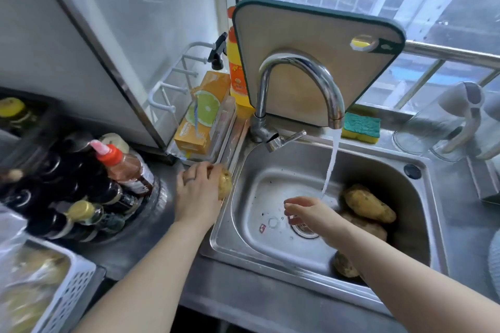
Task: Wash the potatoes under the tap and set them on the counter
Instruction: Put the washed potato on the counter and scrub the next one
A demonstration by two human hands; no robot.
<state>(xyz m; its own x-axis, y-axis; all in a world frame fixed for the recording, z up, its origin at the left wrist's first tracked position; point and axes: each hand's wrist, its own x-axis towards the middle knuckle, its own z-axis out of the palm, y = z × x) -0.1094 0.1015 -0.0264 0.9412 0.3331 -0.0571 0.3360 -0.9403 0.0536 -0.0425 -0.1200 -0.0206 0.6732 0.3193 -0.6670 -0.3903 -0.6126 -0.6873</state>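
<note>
Left hand (196, 186): fingers curled over potato (225, 184), on counter (121, 257) beside sink (224, 249) left rim. Seat it clear of rim before release, else may roll back. Right hand (305, 211): fingers loosely curled, empty, under tap (297, 67) stream.

the left hand (195, 189) grips a potato (225, 183) on the counter (162, 249) beside the sink (422, 224). the right hand (305, 211) hangs loosely under the tap (300, 89), apparently holding nothing, beside three potatoes (369, 205) in the basin.
</note>
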